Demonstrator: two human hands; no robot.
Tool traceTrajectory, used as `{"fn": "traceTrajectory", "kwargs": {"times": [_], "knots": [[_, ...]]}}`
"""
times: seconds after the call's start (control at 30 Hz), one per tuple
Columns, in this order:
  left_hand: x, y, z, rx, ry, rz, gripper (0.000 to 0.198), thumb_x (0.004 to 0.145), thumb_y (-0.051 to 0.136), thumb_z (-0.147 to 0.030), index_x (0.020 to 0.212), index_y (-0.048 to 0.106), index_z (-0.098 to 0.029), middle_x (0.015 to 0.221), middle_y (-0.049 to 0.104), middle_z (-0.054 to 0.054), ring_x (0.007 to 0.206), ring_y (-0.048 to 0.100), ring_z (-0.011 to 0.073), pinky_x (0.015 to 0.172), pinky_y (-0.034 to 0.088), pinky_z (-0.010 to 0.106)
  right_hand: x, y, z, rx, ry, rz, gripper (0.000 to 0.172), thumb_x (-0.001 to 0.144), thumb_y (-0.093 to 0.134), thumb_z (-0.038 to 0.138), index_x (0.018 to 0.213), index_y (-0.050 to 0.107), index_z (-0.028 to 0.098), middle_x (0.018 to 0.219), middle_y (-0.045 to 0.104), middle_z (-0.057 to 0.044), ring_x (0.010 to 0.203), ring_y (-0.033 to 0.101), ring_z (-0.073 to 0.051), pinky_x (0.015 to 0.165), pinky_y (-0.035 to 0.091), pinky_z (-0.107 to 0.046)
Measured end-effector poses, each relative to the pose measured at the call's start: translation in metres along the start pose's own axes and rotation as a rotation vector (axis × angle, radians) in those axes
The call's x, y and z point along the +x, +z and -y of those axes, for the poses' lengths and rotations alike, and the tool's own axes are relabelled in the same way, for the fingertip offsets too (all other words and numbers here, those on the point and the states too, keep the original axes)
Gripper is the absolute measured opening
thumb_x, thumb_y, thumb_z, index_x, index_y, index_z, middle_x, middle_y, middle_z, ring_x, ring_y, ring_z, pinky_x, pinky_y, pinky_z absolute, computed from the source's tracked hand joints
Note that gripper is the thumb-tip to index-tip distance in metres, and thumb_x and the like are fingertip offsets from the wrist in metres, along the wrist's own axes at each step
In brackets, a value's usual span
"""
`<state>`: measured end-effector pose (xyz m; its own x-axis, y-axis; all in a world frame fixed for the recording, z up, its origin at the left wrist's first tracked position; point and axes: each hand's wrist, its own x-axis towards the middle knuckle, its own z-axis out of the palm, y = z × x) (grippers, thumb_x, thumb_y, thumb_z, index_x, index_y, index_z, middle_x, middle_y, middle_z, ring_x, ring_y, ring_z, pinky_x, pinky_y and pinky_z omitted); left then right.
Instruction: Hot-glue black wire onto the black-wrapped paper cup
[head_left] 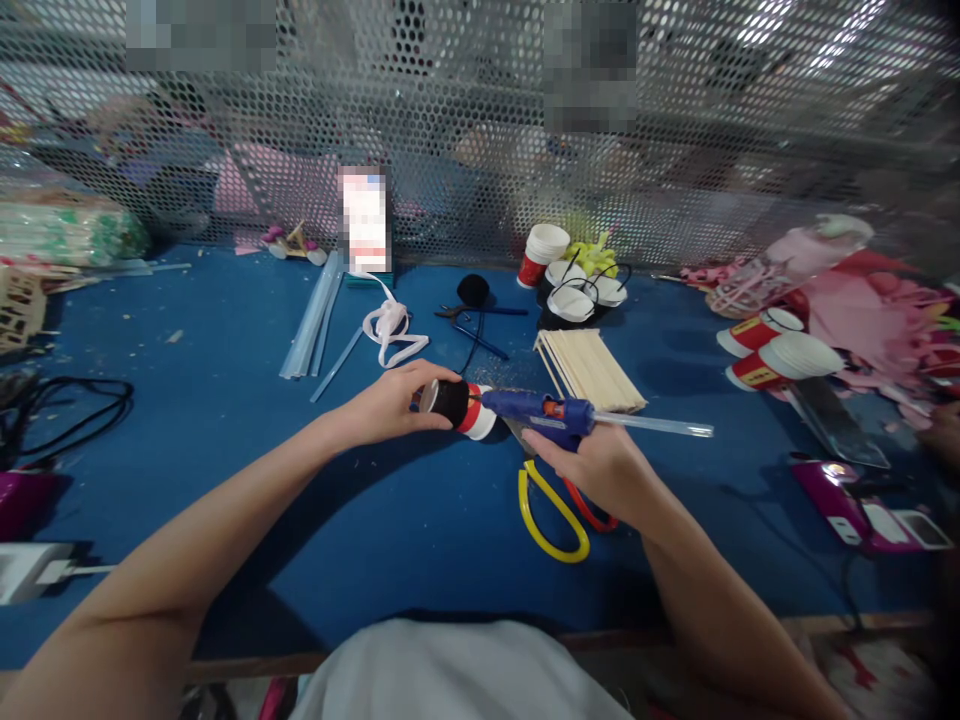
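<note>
**Camera setup: single head-worn view**

One view only is recorded, so no overlap between views can be noted. The scene is seen from the person's head, directed forward and down over a blue table (225, 400). Both forearms are seen entering from the bottom edge, with the left hand (390, 400) and right hand (600, 465) held close, near frame centre. A perforated metal screen (480, 130) is faced at the table's far edge. Strong wide-angle bending is noted at the borders.

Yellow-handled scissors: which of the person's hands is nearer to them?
Right. The right hand, gripping the blue glue gun, is directly over the yellow-handled scissors. The left hand holds the paper cup, farther left.
</note>
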<state>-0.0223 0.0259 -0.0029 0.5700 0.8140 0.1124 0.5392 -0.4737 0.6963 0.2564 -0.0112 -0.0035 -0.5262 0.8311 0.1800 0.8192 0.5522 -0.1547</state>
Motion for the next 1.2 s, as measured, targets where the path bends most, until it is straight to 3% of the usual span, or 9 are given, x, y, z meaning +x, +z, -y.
{"fn": "traceTrajectory", "kwargs": {"times": [0.27, 0.57, 0.83, 1.1, 1.2], "knots": [[0.0, 0.001, 0.002, 0.008, 0.012, -0.019, 0.049, 0.073, 0.065, -0.034, 0.119, 0.05, -0.022, 0.112, 0.056, 0.007, 0.099, 0.054, 0.021, 0.074, 0.049, 0.029, 0.0, -0.008, 0.008, -0.036, -0.001, 0.058, 0.038, 0.082, 0.036, 0.02, 0.099, 0.07, 0.023, 0.067, 0.063, -0.01, 0.067, 0.056, -0.023, 0.067, 0.044, -0.038], [0.001, 0.001, 0.001, 0.052, 0.007, -0.027, 0.051, 0.073, 0.066, -0.035, 0.119, 0.05, -0.021, 0.111, 0.057, 0.008, 0.099, 0.055, 0.0203, 0.08, 0.047, 0.031, 0.004, -0.019, 0.017, -0.088, -0.062, 0.083, 0.036, 0.081, 0.039, 0.018, 0.099, 0.07, 0.026, 0.083, 0.066, -0.014, 0.085, 0.059, -0.03, 0.072, 0.045, -0.044], [0.0, 0.001, 0.001, 0.043, 0.002, -0.029, 0.051, 0.073, 0.065, -0.037, 0.119, 0.05, -0.022, 0.112, 0.057, 0.007, 0.1, 0.055, 0.0212, 0.082, 0.046, 0.032, 0.003, -0.023, 0.019, -0.206, -0.145, 0.144, 0.04, 0.08, 0.039, 0.011, 0.103, 0.068, 0.026, 0.086, 0.067, -0.014, 0.088, 0.061, -0.032, 0.07, 0.047, -0.046], [0.0, 0.001, 0.002, 0.053, 0.014, -0.026, 0.051, 0.073, 0.064, -0.039, 0.119, 0.049, -0.021, 0.113, 0.057, 0.007, 0.1, 0.055, 0.0211, 0.082, 0.046, 0.032, 0.003, -0.025, 0.02, -0.181, -0.194, 0.012, 0.032, 0.082, 0.042, 0.016, 0.094, 0.071, 0.022, 0.076, 0.067, -0.013, 0.076, 0.063, -0.027, 0.067, 0.048, -0.04], [0.0, 0.001, 0.002, 0.042, 0.011, -0.019, 0.051, 0.074, 0.064, -0.038, 0.12, 0.049, -0.021, 0.113, 0.056, 0.008, 0.101, 0.055, 0.0215, 0.081, 0.047, 0.032, 0.003, -0.02, 0.017, -0.264, -0.315, -0.144, 0.031, 0.08, 0.044, 0.011, 0.091, 0.071, 0.022, 0.069, 0.066, -0.01, 0.069, 0.062, -0.024, 0.061, 0.048, -0.035]]}}
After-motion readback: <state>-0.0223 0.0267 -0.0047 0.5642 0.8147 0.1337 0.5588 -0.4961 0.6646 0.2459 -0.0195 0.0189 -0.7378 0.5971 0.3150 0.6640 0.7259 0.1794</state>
